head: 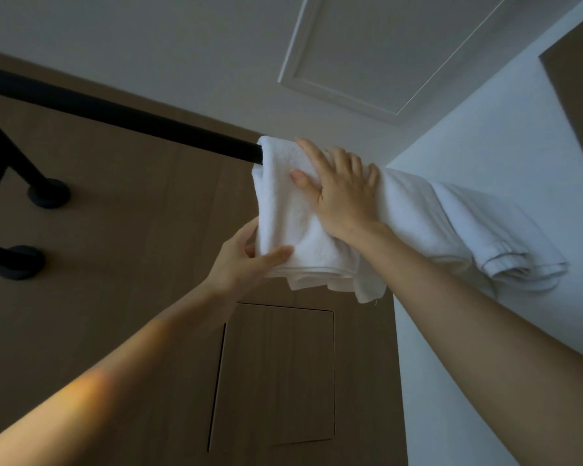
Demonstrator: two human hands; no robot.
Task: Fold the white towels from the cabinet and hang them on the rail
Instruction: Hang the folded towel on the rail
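Note:
A folded white towel hangs over the black rail, which runs overhead from the left edge to the centre. My right hand lies flat on the towel's top with fingers straight, pressing it against the rail. My left hand pinches the towel's lower left edge between thumb and fingers. A second white towel hangs on the rail just to the right, touching the first; the rail under both is hidden.
The rail's black brackets are fixed to the brown wood wall at left. A rectangular panel sits in that wall below the towel. A white wall stands at right, with the ceiling hatch above.

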